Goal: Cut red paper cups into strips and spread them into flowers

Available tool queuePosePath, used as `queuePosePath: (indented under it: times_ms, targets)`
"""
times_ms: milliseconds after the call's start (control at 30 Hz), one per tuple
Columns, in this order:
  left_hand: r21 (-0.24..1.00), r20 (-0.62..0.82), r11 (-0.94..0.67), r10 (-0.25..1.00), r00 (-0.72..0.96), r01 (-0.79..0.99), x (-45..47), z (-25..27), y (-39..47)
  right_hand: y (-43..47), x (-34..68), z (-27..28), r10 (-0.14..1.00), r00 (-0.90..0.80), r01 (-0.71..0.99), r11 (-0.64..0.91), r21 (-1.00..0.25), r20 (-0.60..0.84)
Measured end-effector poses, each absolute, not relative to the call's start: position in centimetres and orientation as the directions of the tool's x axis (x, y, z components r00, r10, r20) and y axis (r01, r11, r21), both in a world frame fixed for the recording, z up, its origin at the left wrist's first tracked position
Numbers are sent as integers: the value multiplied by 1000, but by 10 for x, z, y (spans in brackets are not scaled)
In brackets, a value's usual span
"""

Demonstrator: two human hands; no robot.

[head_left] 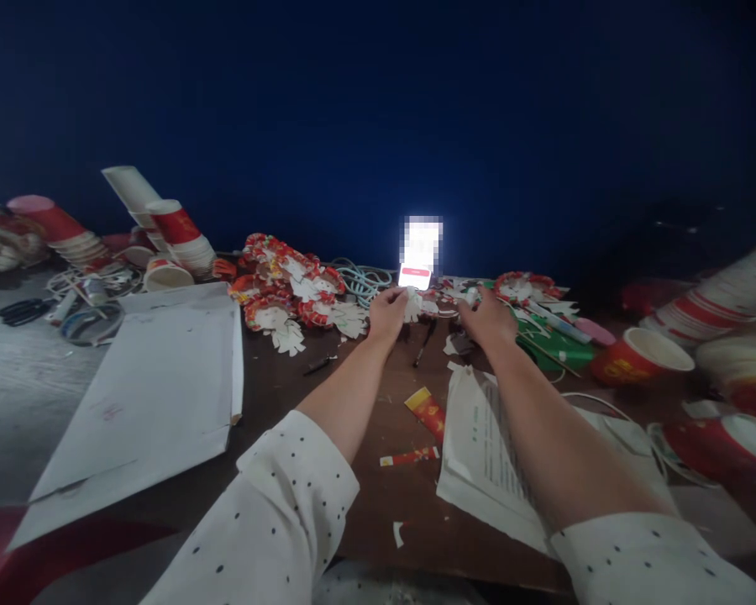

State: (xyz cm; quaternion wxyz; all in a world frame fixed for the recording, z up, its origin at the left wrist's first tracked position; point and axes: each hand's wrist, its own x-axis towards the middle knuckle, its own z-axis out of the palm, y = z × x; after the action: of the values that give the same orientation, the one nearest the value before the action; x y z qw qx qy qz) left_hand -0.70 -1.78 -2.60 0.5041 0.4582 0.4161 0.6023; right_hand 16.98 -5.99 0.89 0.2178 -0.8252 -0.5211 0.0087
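Observation:
At the far side of the brown table, my left hand [387, 314] is closed in a pinch on a cut white paper piece [412, 306]. Further right, my right hand [490, 318] has its fingers bent together near a small whitish bit; what they hold is too small to name. Just behind my left hand a bright phone screen [414, 276] stands upright, partly blurred out. Between and behind the hands lie red-and-white paper pieces [442, 302]. A dark thin tool [423, 344] lies on the table below them.
Red-and-white cut-paper crafts [290, 281] are heaped left of my hands, beside a pale cord [365, 281]. A white board [144, 395] covers the left side. Paper cups [643, 357] stand and lie at both sides. Printed sheets [479, 445] lie under my right forearm.

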Motion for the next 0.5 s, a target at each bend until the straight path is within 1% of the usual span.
queuePosePath:
  times_ms: [67,233,300,367,433,500]
  targets:
    - [969,131,-147,987,-93,-197,-7,-27,-17,-60,171,9,875,449,869,-380,-316,183]
    - [979,119,-136,986,-116,-151,-6,-28,-16,-60,173,7,898,426,890,-394,-232,112]
    - [982,119,-136,985,-128,-131,-6,-29,-16,-61,173,7,896,419,897,-383,-221,145]
    - [984,113,-129,985,-131,-120,-6,-29,-16,-62,170,8,885,395,907,-334,-258,244]
    - [985,112,-127,985,-132,-114,-7,-29,-15,-61,166,8,875,361,908,-250,-337,322]
    - [985,121,-136,983,-135,-103,-7,-29,-15,-59,160,8,893,327,894,-185,-408,309]
